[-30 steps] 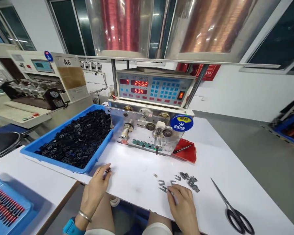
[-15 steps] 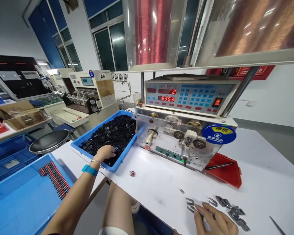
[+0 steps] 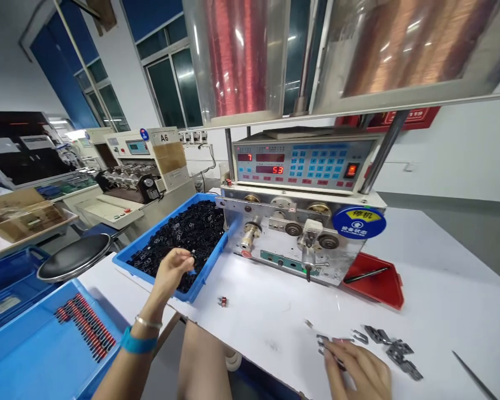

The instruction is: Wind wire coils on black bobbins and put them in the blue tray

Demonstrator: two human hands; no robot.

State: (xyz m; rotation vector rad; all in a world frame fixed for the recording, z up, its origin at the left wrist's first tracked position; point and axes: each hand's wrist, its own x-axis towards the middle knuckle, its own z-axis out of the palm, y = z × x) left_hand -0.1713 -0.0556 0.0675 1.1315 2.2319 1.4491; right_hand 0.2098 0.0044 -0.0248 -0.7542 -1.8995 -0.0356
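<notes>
My left hand point(image 3: 174, 270) is over the near end of a blue tray point(image 3: 210, 272) filled with small black plastic pieces point(image 3: 183, 230). Its fingers are curled into a pinch; what they grip, if anything, is too small to make out. At the lower right, my right hand point(image 3: 358, 366) lies low over the white table, fingertips drawn together at some small U-shaped metal pieces point(image 3: 321, 339). Whatever is between those fingertips is partly hidden and blurred. Beside it lie another U-shaped metal piece point(image 3: 360, 336) and a cluster of grey metal pieces point(image 3: 395, 353).
A winding machine point(image 3: 291, 233) with a lit display stands behind the table point(image 3: 262, 316). A red tray point(image 3: 375, 289) holds a dark pen-like tool. One red coil piece point(image 3: 222, 301) lies mid-table. A blue bin point(image 3: 20, 339) at left holds rows of red-and-black coils point(image 3: 87, 328). A pointed tool point(image 3: 475, 375) lies right.
My left hand has lifted from among the black pieces, its wrist turning. My right hand has shifted slightly left with fingers drawn closer. The display digits changed, and the view has shifted.
</notes>
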